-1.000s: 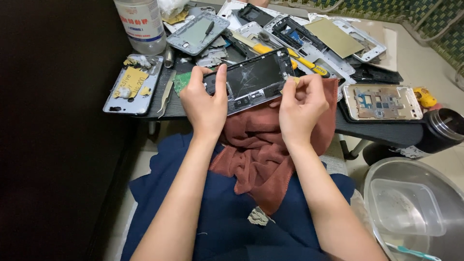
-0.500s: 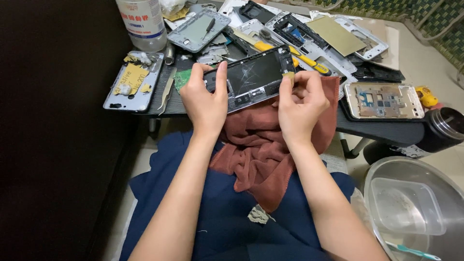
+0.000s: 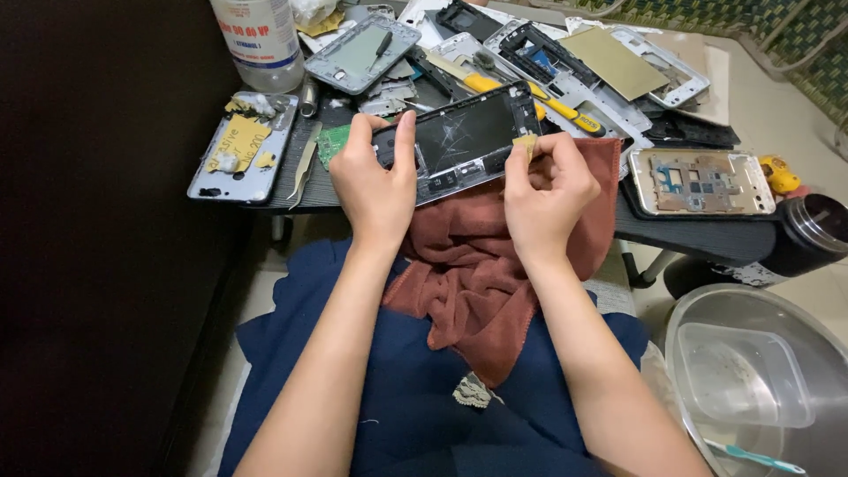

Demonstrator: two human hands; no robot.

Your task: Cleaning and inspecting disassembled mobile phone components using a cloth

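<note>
**Head view: cracked phone frame held at the table edge, parts counted**

We recorded one phone frame with a cracked dark panel (image 3: 466,140) in hand, tilted, at the near edge of the dark table (image 3: 698,237) and over a rust-red towel (image 3: 477,274) that hung from the table edge onto the lap.

Left hand (image 3: 375,181): closed around the left end of the frame, thumb laid across the glass, fingers curled behind. Right hand (image 3: 543,190): fingers bent in a pinch at the right end of the frame, gripping a small yellowish tab (image 3: 526,144) there; we could not tell whether the tab was attached to the frame.

Counts on the table:
- One silver back cover with yellow sticker scraps (image 3: 240,146), far left, overhanging the edge.
- One silver mid-frame with exposed cut-outs (image 3: 702,181), right of the towel.
- One grey frame (image 3: 362,51) with a small dark tool lying in it, near the top.
- One gold-coloured plate (image 3: 616,62) resting on a white frame.
- One yellow-handled tool (image 3: 530,93), just behind the held frame.
- One white plastic bottle (image 3: 256,40), top left.
- Further frames stacked behind; overlap prevented an exact count.

Containers:
- One round metal basin (image 3: 698,309), lower right, holding one clear rectangular plastic tub (image 3: 746,375) and one teal-handled stick (image 3: 755,457).
- One dark cylindrical flask (image 3: 808,237), lying at the table's right edge; contents not visible.
</note>
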